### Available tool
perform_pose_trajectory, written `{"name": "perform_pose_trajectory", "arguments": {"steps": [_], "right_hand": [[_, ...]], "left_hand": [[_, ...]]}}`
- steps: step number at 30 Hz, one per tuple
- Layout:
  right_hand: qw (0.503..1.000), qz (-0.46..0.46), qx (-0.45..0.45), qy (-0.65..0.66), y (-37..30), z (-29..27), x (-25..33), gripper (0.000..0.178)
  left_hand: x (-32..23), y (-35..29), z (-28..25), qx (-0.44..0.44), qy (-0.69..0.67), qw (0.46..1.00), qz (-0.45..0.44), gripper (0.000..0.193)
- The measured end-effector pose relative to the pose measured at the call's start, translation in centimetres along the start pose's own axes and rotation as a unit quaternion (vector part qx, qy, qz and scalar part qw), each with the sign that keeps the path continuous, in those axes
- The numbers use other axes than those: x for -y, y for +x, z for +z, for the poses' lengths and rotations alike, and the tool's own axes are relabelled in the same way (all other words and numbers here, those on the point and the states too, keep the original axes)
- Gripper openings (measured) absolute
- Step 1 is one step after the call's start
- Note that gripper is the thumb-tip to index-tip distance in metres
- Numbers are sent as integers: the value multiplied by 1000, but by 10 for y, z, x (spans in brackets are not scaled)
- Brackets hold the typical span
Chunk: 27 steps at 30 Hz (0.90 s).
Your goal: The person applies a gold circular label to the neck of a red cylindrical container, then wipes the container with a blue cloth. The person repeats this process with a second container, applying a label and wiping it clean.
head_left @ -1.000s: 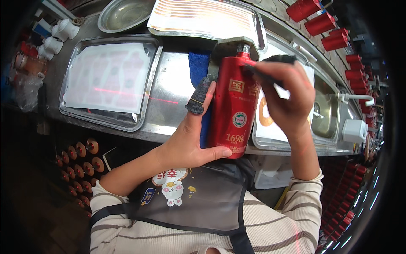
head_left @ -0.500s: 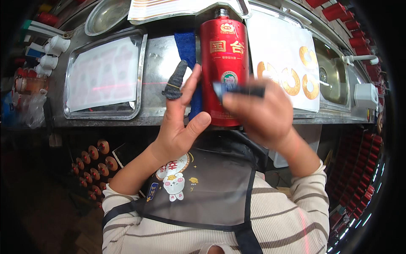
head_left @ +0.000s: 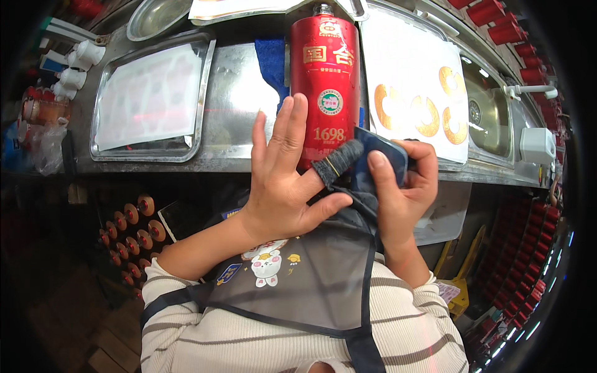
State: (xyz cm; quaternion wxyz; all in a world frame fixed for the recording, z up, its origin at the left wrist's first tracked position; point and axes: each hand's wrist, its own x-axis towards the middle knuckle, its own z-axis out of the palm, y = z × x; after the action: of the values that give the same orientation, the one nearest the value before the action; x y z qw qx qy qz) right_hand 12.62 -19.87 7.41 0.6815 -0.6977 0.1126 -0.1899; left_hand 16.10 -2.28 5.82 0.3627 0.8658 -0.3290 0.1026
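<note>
Red bottle (head_left: 324, 81) over metal counter (head_left: 235, 93) — sink (head_left: 488, 124) at right, red containers (head_left: 504, 30) beyond

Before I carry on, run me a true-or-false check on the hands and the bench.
1. The right hand holds a dark flat tool. True.
2. A dark cover sits on the left thumb. False: the dark cover is on the index finger of the left hand.
3. Gold open rings lie on a white sheet to the right of the red bottle. True.
4. The bottle's neck points toward the person. False: the neck points away.
5. The sink is on the bottle's left. False: the sink is on its right.
</note>
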Motion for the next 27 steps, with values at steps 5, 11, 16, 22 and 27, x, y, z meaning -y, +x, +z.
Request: {"name": "perform_pose_trajectory", "arguments": {"steps": [5, 11, 16, 22, 27], "right_hand": [[999, 8, 9, -37, 4, -19, -23, 22], [997, -72, 27, -1, 16, 5, -1, 22], [974, -171, 44, -142, 31, 35, -5, 20], [994, -77, 10, -77, 63, -1, -20, 17], [981, -171, 18, -86, 88, 44, -14, 17]], "left_hand": [[3, -31, 4, -15, 51, 997, -59, 46], [32, -48, 4, -6, 59, 989, -132, 53], [21, -15, 4, -25, 31, 998, -49, 60], [33, 0, -2, -24, 3, 998, -52, 57], [47, 43, 8, -47, 14, 998, -48, 49]]}}
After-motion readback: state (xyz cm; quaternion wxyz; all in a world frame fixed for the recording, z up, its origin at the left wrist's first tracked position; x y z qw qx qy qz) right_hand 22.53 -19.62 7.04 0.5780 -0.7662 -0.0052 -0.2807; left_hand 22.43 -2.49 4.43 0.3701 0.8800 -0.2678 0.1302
